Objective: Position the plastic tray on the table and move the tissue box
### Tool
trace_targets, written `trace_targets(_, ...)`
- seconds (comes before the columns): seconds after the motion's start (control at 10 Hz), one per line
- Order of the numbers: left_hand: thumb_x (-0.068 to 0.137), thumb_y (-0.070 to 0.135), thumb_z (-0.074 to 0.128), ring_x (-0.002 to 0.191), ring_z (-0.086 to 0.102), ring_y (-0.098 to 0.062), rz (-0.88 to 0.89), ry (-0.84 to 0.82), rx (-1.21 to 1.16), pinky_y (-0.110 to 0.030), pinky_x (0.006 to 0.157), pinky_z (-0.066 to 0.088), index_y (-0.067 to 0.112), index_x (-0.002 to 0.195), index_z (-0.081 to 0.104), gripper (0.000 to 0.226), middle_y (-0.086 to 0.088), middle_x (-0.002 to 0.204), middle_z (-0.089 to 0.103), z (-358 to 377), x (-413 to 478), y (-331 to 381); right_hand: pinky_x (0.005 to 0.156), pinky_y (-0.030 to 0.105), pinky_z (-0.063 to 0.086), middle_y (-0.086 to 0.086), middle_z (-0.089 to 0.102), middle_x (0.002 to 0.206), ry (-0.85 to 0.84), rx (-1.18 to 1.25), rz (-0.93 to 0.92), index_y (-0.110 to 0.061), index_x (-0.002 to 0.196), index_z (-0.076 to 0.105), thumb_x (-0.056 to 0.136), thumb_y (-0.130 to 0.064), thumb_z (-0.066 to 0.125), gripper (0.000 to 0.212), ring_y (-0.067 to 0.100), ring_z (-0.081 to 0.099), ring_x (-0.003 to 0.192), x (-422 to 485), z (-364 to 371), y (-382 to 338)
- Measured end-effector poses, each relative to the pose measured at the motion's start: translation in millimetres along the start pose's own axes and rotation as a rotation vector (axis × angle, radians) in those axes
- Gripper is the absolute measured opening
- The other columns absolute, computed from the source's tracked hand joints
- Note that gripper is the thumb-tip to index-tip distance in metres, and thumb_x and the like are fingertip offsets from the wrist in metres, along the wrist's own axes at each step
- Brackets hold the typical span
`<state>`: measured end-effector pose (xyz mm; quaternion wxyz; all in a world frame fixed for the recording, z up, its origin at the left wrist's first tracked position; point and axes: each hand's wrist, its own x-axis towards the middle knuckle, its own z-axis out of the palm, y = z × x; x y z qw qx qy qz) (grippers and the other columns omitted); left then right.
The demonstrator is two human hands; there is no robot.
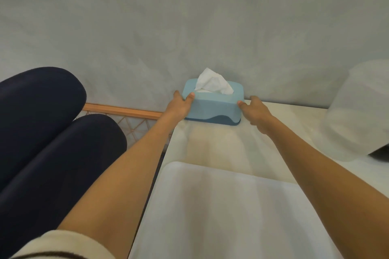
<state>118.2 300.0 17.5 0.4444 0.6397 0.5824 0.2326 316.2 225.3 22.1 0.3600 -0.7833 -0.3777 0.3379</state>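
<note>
The light blue plastic tissue box with a darker blue base (212,107) sits at the far edge of the white table (212,145), against the grey wall (189,27), a white tissue (212,82) sticking up from its slot. The left hand (182,105) grasps its left end, thumb on top; the right hand (255,111) touches its right end. The translucent white plastic tray (221,206) lies nearer, between the forearms. A blurred white rounded object (360,107) stands at the right; dark blue cushions (42,122) lie left of the table.
</note>
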Motion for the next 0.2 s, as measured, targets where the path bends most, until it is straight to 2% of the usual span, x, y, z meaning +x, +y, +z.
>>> trace_targets(0.1,0.1,0.039,0.038,0.132,0.042,-0.033,0.068,0.075,0.068,-0.039,0.103,0.039,0.004,0.147,0.022,0.061,-0.019,0.147,0.04,-8,-25,-1,0.094,0.036,0.039,0.015,0.034,0.153,0.045,-0.097,-0.017,-0.008,0.151,0.016,0.097,-0.028,0.041,0.063,0.033,0.039,0.135,-22,-7,5)
trace_targets(0.2,0.1,0.023,0.042,0.117,0.052,-0.031,0.187,0.22,0.072,-0.037,0.093,0.043,0.004,0.141,0.037,0.046,-0.022,0.137,0.051,-16,-51,-6,0.094,0.038,0.04,0.018,0.036,0.15,0.063,-0.17,-0.021,-0.005,0.15,0.018,0.097,-0.024,0.041,0.061,0.036,0.041,0.133,-54,-11,5)
